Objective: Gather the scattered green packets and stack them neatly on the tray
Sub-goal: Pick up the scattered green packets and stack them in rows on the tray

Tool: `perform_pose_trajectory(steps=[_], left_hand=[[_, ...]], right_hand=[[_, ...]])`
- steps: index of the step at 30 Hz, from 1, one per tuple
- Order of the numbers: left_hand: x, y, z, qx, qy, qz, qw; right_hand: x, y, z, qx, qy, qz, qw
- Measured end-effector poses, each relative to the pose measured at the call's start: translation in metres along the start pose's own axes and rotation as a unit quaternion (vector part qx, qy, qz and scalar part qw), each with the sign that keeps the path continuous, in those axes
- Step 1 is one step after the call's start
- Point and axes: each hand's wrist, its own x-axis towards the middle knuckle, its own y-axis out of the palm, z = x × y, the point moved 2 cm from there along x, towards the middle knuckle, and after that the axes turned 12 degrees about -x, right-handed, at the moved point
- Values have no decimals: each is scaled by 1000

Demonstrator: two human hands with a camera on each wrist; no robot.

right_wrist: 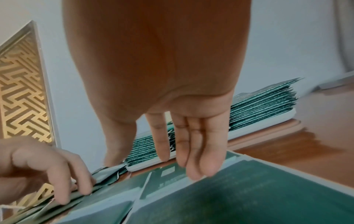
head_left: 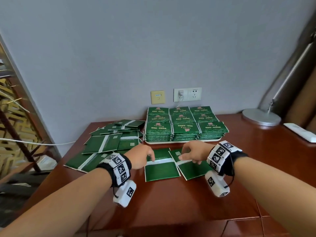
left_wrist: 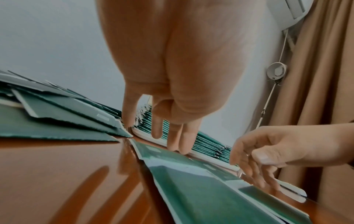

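A white tray (head_left: 181, 142) at the back of the table holds several neat stacks of green packets (head_left: 185, 129). To its left lies a loose pile of scattered green packets (head_left: 111, 139). Two more packets lie face down in front of the tray: one on the left (head_left: 161, 172) and one on the right (head_left: 195, 171), tilted. My left hand (head_left: 144, 155) touches the left packet's white seam with straight fingers (left_wrist: 178, 145). My right hand (head_left: 191, 153) rests its extended fingertips (right_wrist: 195, 172) on the right packet. Neither hand grips anything.
The wooden table (head_left: 171, 202) carries a round metal lamp base (head_left: 261, 117) and a white remote (head_left: 300, 132) at the back right. Wall sockets (head_left: 187, 94) sit behind the tray. A gold lattice screen (head_left: 10, 117) and a white cable (head_left: 34, 142) stand off the left edge.
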Motion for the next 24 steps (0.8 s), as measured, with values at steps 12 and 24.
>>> perform_pose_trajectory(steps=[12,24], left_hand=[[53,4,2,72,-31,15,997],[72,9,1,74,-79,20,994]], right_hand=[[47,-7,-38,-94,-25,-24,995],[58,-11,-48,-108,-25,-8,994]])
